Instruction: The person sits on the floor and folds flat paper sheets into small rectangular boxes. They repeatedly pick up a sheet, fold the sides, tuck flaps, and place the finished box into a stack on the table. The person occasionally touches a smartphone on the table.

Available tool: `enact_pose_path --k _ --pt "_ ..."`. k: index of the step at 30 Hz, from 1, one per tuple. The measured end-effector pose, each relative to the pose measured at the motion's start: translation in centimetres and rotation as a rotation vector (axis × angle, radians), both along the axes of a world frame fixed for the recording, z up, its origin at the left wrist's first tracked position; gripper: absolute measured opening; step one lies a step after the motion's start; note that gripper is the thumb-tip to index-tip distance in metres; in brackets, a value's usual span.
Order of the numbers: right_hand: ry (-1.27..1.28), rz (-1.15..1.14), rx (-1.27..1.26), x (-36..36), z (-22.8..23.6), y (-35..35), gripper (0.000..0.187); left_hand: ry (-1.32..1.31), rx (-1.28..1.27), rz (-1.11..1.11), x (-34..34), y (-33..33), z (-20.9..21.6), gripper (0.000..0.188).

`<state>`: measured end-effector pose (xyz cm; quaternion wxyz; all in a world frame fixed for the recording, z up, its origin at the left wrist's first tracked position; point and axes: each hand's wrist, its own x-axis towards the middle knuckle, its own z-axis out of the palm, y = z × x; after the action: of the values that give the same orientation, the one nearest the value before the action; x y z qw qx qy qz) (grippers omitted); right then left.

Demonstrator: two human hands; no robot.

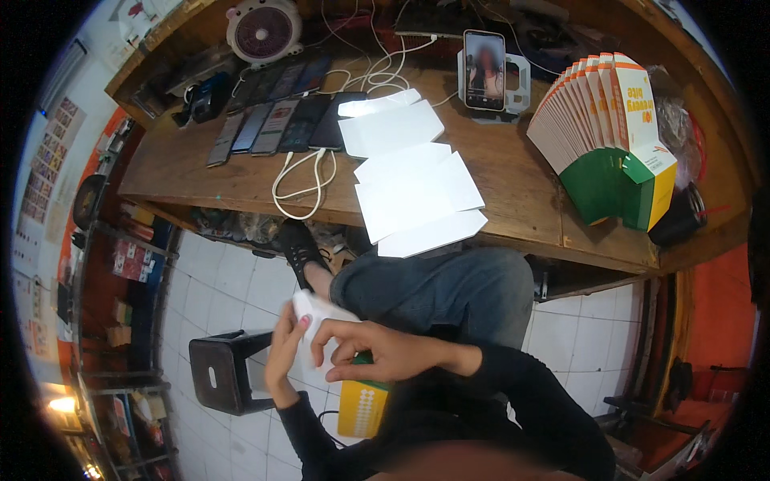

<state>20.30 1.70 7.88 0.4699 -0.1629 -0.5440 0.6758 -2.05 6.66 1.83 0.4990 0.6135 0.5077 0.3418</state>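
Over my lap, my left hand point(283, 346) is closed on the side of a partly folded card carton point(309, 353), white on this face. My right hand point(389, 350) is over the carton, its fingers bent and thumb apart, with nothing visible pinched between them. Below that hand, a yellow and green printed panel point(361, 407) shows; whether it belongs to the same carton is hidden. On the desk, flat white carton blanks point(417, 192) lie with flaps spread, one overhanging the front edge. At the right stands a fanned row of orange, white, green and yellow cartons point(613, 144).
The wooden desk point(513, 192) holds several phones point(277, 128), a white cable point(303, 188), a propped phone point(484, 70) with its screen lit, a small fan point(263, 32) and a black cup point(679, 215). A dark stool point(220, 373) stands on the tiled floor at left.
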Motion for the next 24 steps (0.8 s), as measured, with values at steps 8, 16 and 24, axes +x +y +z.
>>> enact_pose_path --k 8,16,24 --pt "-0.558 -0.285 0.475 1.3 -3.3 4.2 0.027 -0.122 -0.089 -0.058 0.6 0.1 -4.5 0.039" --pt "-0.696 -0.403 0.138 0.3 -7.1 3.9 0.023 0.086 0.281 0.163 6.1 -2.3 -1.5 0.023" --pt "-0.514 -0.499 0.189 2.5 -6.6 4.1 0.020 0.203 0.657 -0.150 3.7 -2.2 -0.5 0.023"
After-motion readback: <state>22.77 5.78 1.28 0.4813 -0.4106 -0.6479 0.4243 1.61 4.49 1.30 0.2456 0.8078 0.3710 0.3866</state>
